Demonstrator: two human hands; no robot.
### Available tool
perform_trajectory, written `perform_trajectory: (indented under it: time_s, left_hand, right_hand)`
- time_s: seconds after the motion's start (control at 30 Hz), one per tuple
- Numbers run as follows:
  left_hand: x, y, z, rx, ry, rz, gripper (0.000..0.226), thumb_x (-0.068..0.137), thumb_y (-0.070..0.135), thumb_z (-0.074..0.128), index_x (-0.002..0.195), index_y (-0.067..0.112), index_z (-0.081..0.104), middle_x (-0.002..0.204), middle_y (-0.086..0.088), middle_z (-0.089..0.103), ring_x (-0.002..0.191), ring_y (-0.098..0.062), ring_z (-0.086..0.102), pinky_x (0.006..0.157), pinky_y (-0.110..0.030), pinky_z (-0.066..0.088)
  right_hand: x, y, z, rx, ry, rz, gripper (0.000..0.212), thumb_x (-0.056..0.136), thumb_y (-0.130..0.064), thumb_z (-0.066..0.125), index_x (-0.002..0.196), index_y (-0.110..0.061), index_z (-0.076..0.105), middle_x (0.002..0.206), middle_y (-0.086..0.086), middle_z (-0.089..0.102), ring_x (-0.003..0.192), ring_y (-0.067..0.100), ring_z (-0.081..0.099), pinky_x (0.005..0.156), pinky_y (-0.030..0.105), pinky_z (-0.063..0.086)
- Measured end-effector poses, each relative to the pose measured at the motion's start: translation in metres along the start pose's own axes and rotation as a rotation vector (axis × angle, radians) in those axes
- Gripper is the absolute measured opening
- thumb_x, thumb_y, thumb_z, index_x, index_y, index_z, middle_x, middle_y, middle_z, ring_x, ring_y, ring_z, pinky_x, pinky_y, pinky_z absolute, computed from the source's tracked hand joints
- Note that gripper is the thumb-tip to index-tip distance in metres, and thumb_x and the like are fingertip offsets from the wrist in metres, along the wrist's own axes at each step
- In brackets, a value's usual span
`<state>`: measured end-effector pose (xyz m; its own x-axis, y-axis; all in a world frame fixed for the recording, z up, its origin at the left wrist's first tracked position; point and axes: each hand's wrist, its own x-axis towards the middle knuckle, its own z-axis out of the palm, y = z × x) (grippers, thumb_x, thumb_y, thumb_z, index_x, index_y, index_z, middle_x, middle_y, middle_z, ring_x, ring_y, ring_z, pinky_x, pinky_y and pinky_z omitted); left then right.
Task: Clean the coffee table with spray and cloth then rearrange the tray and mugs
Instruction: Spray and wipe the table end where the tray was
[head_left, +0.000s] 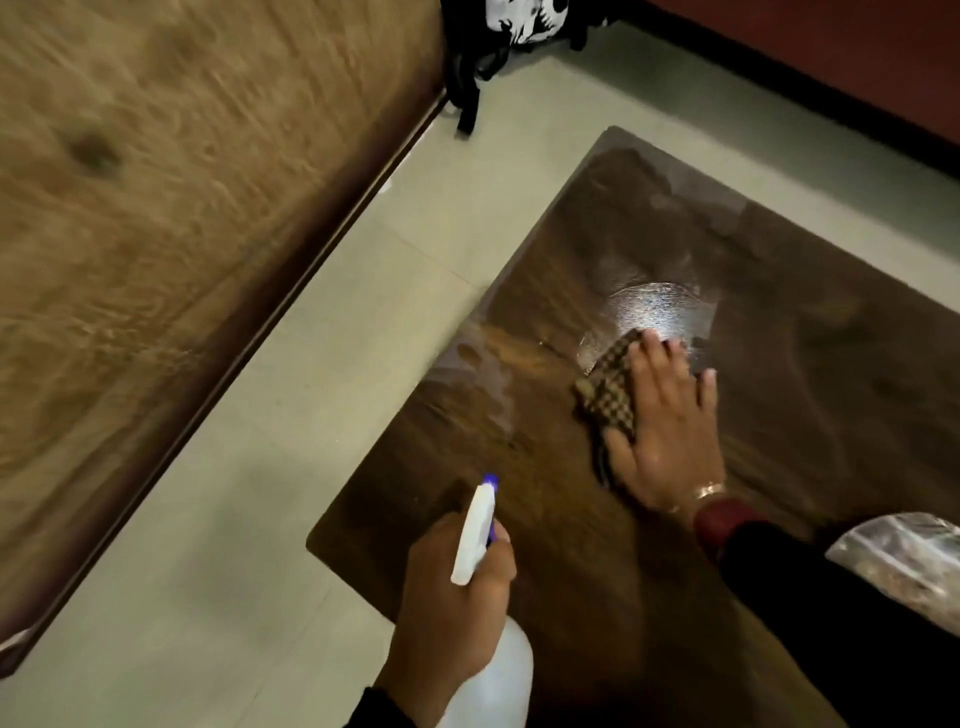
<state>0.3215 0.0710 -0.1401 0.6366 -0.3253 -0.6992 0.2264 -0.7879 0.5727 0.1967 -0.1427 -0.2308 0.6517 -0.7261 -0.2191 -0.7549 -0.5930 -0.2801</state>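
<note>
The dark wooden coffee table (571, 519) fills the lower right, its top wet and shiny in patches. My right hand (662, 426) lies flat with straight fingers on a brown checkered cloth (610, 395), pressing it onto the tabletop near a bright wet patch (654, 312). My left hand (452, 597) grips the neck of a white spray bottle (475, 535) with a purple nozzle tip, held over the table's near left corner. The bottle's translucent body (498, 680) hangs below my hand. No tray or mugs are in view.
A tan upholstered sofa (156, 234) with a dark base runs along the left. Pale tiled floor (311, 415) lies between it and the table. A black-and-white bag (514, 26) sits at the top. A clear plastic bag (904, 556) lies at the right edge.
</note>
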Motion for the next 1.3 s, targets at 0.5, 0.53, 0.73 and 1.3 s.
perform_trajectory:
  time_s: [0.5,0.53,0.73,1.3]
  left_hand:
    - [0.029,0.057,-0.045,0.211,-0.047,0.001,0.031,0.081,0.047,0.061,0.088,0.017,0.069,0.076,0.006,0.067,0.069,-0.022,0.069,0.071,-0.031,0.064]
    - [0.030,0.057,-0.047,0.203,-0.041,0.000,0.036,0.078,0.049,0.059,0.091,0.017,0.069,0.076,0.006,0.067,0.069,-0.022,0.069,0.069,-0.027,0.062]
    - [0.035,0.075,-0.055,0.237,0.072,0.090,0.024,0.091,0.022,0.064,0.067,0.021,0.061,0.057,0.002,0.064,0.062,-0.016,0.066,0.054,-0.002,0.042]
    - [0.058,0.129,-0.023,0.206,-0.004,0.258,0.031,0.085,0.016,0.061,0.055,0.016,0.055,0.046,0.008,0.057,0.051,-0.023,0.061,0.050,-0.027,0.048]
  right_hand:
    - [0.050,-0.045,-0.002,-0.025,-0.070,-0.106,0.091,0.083,-0.053,0.042,0.163,-0.015,0.023,0.175,0.004,0.005,0.161,0.028,0.004,0.125,0.064,0.007]
    - [0.076,-0.051,-0.005,0.001,-0.025,-0.002,0.090,0.084,-0.053,0.039,0.163,-0.014,0.022,0.175,0.003,0.005,0.161,0.029,0.002,0.126,0.061,0.002]
    - [0.057,-0.151,0.033,-0.051,-0.102,-0.349,0.091,0.085,-0.053,0.050,0.164,-0.015,0.024,0.174,0.005,0.010,0.161,0.031,0.007,0.126,0.058,0.007]
    - [0.091,-0.079,0.003,-0.065,-0.115,-0.504,0.090,0.086,-0.051,0.049,0.165,-0.017,0.021,0.175,0.001,0.008,0.161,0.025,0.006,0.128,0.056,0.005]
